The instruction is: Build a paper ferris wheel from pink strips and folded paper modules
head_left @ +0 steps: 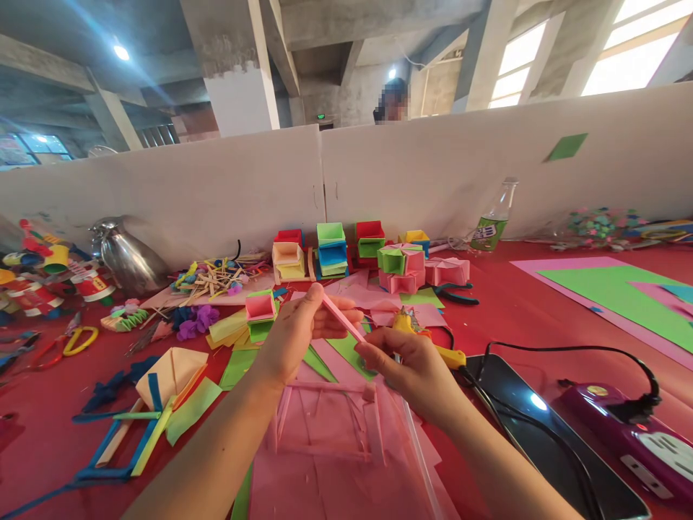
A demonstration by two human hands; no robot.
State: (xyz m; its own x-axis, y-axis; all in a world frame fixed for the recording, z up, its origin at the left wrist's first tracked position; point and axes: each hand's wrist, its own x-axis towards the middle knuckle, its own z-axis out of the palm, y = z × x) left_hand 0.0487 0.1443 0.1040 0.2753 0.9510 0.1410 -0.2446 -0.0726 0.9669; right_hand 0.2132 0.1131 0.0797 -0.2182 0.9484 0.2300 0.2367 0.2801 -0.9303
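Note:
A narrow folded strip of pink paper [343, 318] slants between my two hands. My left hand [297, 332] pinches its upper end between thumb and fingers. At the lower end, the thumb and fingers of my right hand [406, 361] are closed on it. Below them lies a four-sided frame of pink paper strips [373, 433], on top of pink sheets [303, 487]. A yellow glue gun [452, 357] lies just beyond my right hand, partly hidden by it. Near my left hand stands a small pink and green paper box [260, 309].
Stacked coloured paper boxes [331, 253] stand along the white partition [216, 188]. To the right are a black phone [530, 412], a purple power strip [600, 412] with cable, and a glass bottle [495, 217]. Scissors [81, 341], a metal jug [130, 253] and a paper chair-like model [167, 383] are left.

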